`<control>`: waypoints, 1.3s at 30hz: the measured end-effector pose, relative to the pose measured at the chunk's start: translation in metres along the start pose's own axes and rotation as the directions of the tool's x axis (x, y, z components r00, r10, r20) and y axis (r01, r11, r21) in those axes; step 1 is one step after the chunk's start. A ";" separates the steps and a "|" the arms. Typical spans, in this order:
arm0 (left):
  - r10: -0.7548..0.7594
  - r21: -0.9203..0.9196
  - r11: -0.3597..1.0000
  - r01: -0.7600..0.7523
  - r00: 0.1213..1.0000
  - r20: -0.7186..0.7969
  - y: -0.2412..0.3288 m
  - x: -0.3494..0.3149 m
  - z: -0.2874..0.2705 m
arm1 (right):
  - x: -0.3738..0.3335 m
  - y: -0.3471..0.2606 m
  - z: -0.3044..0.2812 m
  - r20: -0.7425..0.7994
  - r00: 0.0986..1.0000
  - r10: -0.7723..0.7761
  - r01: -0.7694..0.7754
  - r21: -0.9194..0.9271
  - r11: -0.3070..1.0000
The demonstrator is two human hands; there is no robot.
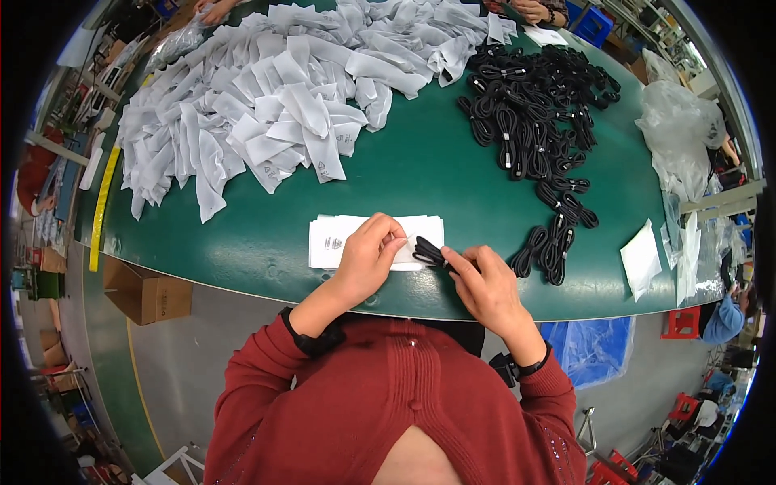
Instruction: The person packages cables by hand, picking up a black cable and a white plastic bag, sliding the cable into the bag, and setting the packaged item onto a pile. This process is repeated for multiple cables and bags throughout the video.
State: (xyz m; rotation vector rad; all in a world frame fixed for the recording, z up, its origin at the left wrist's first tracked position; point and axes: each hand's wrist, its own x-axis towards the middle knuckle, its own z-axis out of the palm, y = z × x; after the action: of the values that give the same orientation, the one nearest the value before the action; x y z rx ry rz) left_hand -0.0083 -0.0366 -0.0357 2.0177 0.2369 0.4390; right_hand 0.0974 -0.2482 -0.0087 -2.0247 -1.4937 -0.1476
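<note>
A stack of flat white bags [325, 229] with small dark print lies near the front edge of the green table. My left hand [366, 257] rests over the stack, its thumb and forefinger pinched on the right-hand end of the top white bag [403, 255]. Between the fingers of my right hand [490, 289] is a small coiled black cable [425, 249]. The coil's far end lies at the bag's end, beside my left fingertips. Whether any of it is inside the bag I cannot tell.
A large heap of filled whitish bags [267, 113] covers the table's far left. Many tied black cables [525, 113] trail down its right side, with a few bundles [554, 250] near my right hand. A white packet [641, 260] lies at the right edge. Other people's hands [533, 11] show beyond.
</note>
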 end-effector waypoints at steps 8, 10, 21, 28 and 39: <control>0.343 0.043 0.937 -0.346 0.937 0.072 0.008 0.003 -0.011 | 0.008 0.011 -0.003 0.488 0.745 0.454 -0.659 0.642 0.392; 0.303 0.029 0.952 -0.306 0.950 0.076 0.009 0.001 -0.013 | 0.010 0.013 -0.003 0.697 0.552 0.457 -0.782 0.624 -0.007; 0.125 0.158 0.979 -0.128 0.992 0.025 0.002 0.001 -0.018 | -0.001 0.007 0.014 0.699 0.568 0.434 -0.557 0.715 -0.423; 0.013 0.016 1.000 -0.013 1.000 0.013 0.003 0.001 -0.016 | -0.001 -0.006 0.024 0.509 0.585 0.631 -0.638 0.770 -0.029; 0.347 0.127 0.925 -0.358 0.933 0.101 0.014 0.001 -0.013 | -0.012 0.004 0.031 0.638 0.673 0.375 -0.682 0.731 -0.019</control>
State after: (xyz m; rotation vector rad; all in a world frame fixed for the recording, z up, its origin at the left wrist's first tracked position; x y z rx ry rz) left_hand -0.0130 -0.0321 -0.0177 2.2211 -0.1519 0.5810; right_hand 0.0884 -0.2423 -0.0401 -1.3025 -0.3850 1.1868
